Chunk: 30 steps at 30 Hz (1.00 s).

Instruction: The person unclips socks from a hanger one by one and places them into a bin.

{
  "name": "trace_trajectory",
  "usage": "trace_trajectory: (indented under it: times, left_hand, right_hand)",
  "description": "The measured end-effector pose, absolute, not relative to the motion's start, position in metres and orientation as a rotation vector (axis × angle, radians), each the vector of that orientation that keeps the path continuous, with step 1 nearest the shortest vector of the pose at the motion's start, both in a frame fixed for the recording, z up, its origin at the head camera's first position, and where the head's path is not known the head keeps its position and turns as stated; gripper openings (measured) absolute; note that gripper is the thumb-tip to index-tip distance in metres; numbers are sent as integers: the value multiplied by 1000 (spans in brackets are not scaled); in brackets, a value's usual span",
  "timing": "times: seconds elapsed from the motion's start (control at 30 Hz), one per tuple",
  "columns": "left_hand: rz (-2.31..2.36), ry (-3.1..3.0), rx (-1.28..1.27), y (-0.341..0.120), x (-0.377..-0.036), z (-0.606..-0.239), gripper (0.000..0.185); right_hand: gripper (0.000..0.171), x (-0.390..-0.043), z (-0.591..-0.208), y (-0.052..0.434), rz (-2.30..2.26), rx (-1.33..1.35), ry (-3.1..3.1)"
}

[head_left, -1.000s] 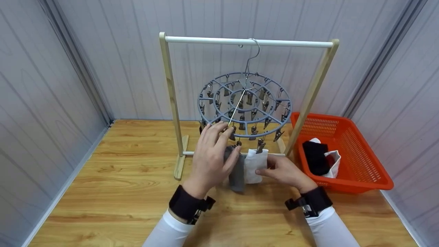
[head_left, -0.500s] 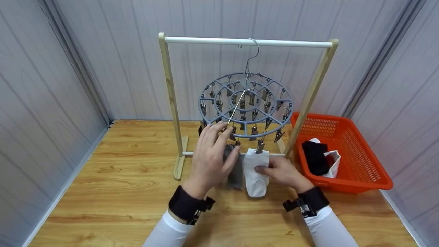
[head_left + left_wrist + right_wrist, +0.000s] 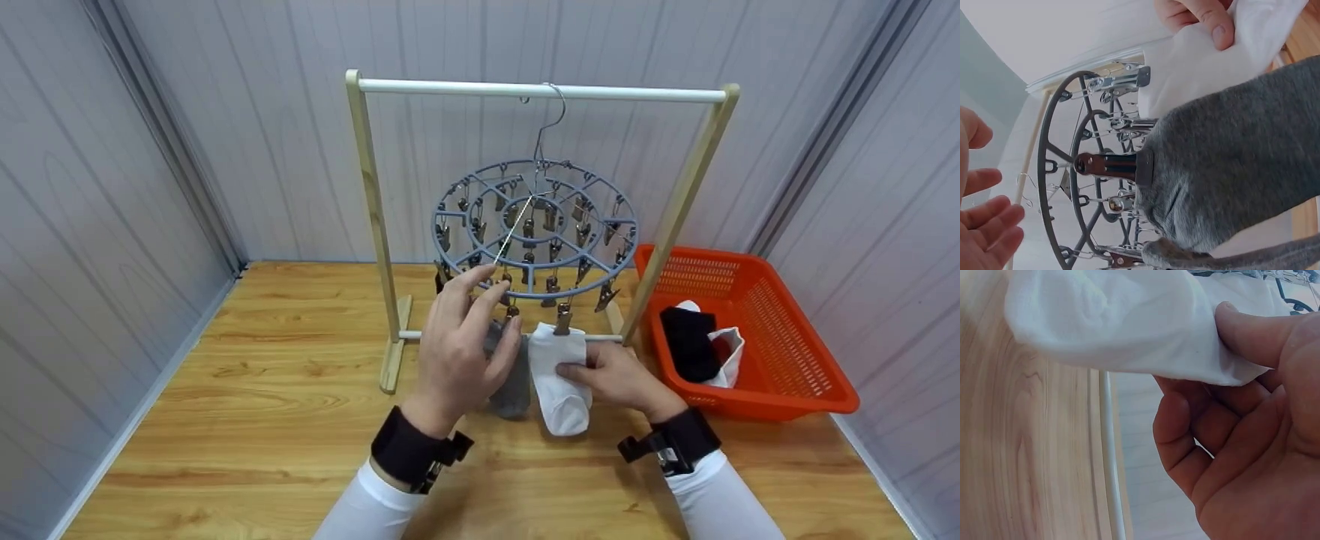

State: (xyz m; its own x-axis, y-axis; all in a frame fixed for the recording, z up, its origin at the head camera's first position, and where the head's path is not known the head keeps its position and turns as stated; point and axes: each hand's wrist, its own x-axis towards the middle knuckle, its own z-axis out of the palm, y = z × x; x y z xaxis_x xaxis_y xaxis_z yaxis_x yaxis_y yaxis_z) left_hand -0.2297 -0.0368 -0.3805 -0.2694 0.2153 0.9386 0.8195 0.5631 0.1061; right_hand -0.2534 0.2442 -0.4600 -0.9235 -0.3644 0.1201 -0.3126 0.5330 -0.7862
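A white sock (image 3: pixel 555 382) hangs from a metal clip (image 3: pixel 562 320) at the near rim of a round grey clip hanger (image 3: pixel 531 293). My right hand (image 3: pixel 622 379) pinches its side between thumb and fingers; in the right wrist view the sock's white cloth (image 3: pixel 1112 320) drapes past the thumb. Just left of it, a grey sock (image 3: pixel 1230 152) hangs from its own clip (image 3: pixel 1112 166). In front of the grey sock is my left hand (image 3: pixel 459 352), fingers spread and loosely bent near the rim. The left wrist view shows those fingers apart from the clips.
The hanger hooks over the white rod (image 3: pixel 450 88) of a wooden-legged rack. At right stands an orange basket (image 3: pixel 814 337) holding a black sock (image 3: pixel 690 345) and white cloth (image 3: pixel 731 356). Several bare clips dangle from the hanger's rings. Panelled walls enclose the table (image 3: pixel 285 442).
The white sock's lower end has dropped into view and hangs longer, swung slightly right. The hanger has shifted a little left. My left fingers have spread; my right hand keeps its pinch.
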Motion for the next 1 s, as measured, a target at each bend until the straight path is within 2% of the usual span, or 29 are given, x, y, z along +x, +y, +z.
trace_trajectory:
  times: [0.5,0.77,1.0]
  left_hand:
    - [-755,-1939,-1028,-18,-226,-396,45]
    - [-770,-2041,-1005,-14,-225,-402,53]
    - [-983,-2195,-987,-10,-222,-405,59]
  right_hand:
    - [23,-247,-454,238,-1391,-720,2639]
    - [21,-243,-452,232,-1389,-745,2632]
    - [23,-239,-449,228,-1369,-804,2604]
